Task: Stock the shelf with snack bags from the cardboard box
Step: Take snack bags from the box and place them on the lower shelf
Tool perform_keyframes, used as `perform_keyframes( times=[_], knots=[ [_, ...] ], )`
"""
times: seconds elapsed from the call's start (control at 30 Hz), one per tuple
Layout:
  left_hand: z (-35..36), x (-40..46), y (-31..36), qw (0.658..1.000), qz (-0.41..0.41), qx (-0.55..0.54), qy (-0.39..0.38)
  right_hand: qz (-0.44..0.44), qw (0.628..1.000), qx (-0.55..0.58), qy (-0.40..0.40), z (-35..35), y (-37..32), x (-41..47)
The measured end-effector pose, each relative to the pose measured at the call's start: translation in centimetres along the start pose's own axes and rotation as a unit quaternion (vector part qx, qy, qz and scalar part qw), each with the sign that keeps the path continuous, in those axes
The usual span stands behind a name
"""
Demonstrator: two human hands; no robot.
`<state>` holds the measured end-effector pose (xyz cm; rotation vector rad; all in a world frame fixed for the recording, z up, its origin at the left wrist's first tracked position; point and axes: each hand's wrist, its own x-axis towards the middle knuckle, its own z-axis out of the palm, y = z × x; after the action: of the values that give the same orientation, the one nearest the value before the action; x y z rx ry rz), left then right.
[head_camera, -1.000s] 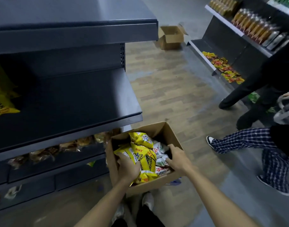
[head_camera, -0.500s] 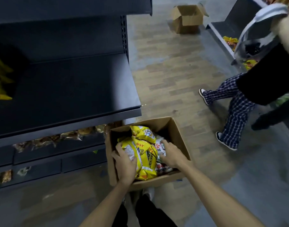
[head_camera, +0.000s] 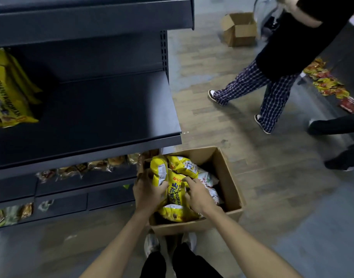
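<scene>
- Head view looks down on a dark metal shelf point(head_camera: 104, 109) that fills the upper left, its broad middle board mostly bare, with a row of yellow snack bags point(head_camera: 7, 93) standing at its far left end.
- Below that board, a lower tier holds a line of clear-wrapped pastries point(head_camera: 88, 167) along its front edge.
- On the wood-look floor point(head_camera: 212, 77) beside the shelf's right end sits an open cardboard box point(head_camera: 230, 189), just in front of the person's shoes.
- A passer-by in checked trousers point(head_camera: 252, 85) walks across the aisle to the right, well apart from the box; a second, smaller carton point(head_camera: 240, 29) lies further back.
- Inside the open box lie crumpled yellow bags, with white-and-red bags point(head_camera: 209, 183) packed towards its right side.
- Left hand point(head_camera: 148, 191) is at the box's left inner wall, fingers curled round the side of an upright yellow bag point(head_camera: 159, 171), thumb on its front face.
- Right hand point(head_camera: 198, 195) reaches in from the near right; its fingers are bent and spread over the middle yellow bag point(head_camera: 175, 187), index tip pressing the bag's upper edge. Whether it truly pinches that bag cannot be told.
- Another yellow bag point(head_camera: 178, 213) lies flat beneath both wrists, against the box's near wall.
</scene>
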<state>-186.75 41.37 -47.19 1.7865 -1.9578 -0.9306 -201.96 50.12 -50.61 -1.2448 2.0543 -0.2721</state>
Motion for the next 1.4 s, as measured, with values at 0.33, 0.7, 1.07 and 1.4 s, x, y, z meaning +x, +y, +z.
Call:
perform_keyframes(
  times=[0.33, 0.7, 1.07, 1.4],
  knots=[
    [-1.9, 1.0, -2.0, 0.991, 0.047, -0.122, -0.006, 0.138, 0.990, -0.018, -0.020, 6.4, -4.9, 1.8],
    [-1.8, 0.9, -2.9, 0.940, -0.050, -0.314, -0.122, 0.168, 0.984, -0.030, 0.056, 6.0, -4.7, 3.5],
    [-0.5, 0.9, -2.5, 0.986, 0.138, -0.009, -0.096, 0.155, 0.979, -0.004, 0.135, 1.9, 0.5, 1.3],
    [4.7, 0.2, -1.7, 0.930, 0.211, 0.302, -0.012, 0.203, 0.978, -0.001, 0.051, 3.7, 2.5, 2.0]
  ],
)
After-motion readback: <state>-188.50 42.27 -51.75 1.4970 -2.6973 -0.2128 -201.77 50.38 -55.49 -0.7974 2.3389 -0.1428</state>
